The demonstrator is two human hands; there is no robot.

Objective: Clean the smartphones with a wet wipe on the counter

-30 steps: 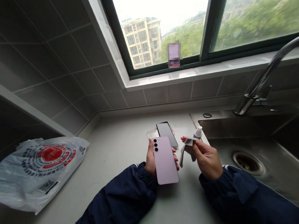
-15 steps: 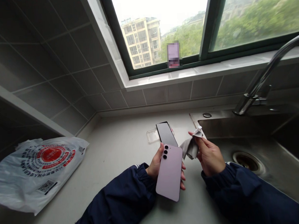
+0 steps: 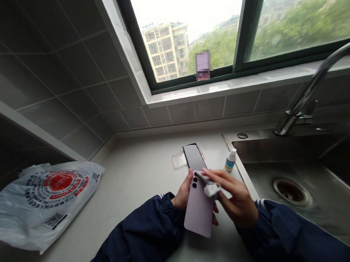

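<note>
Left hand: the person's left hand [image 3: 182,194] has the pink phone [image 3: 198,213] firmly held, thumb along its left edge and fingertips curling out past its right edge, low in the centre of the frame.
Pink phone: back side up toward me, tilted, its three camera lenses [image 3: 195,180] near the top end.
Right hand: the right hand [image 3: 238,199] comes in from the lower right, fingers bunched on a grey cloth [image 3: 212,189].
Cloth: crumpled, against the upper right of the phone's back, just beside the lenses; a bit blurred.
Sleeves: dark blue on both arms, white stripes by the cuffs.
Dark-screened phone: just beyond the hands, a second phone [image 3: 194,155] lies screen up, its lower end hidden behind the pink one.
Clear case: a see-through case [image 3: 178,160] sits by its left side; I can't tell whether they touch.
Spray bottle: a small white-capped bottle [image 3: 231,160] stands upright right of centre, near the sink's edge.
Counter: pale countertop [image 3: 141,167] under it all.
Sink: steel basin [image 3: 265,175] at the right, round drain [image 3: 292,191], chrome faucet [image 3: 290,118] arching above.
Bag: white plastic bag [image 3: 79,204] with red and black print, at the left.
Window: green-framed window [image 3: 237,31] across the top, trees and a building outside.
</note>
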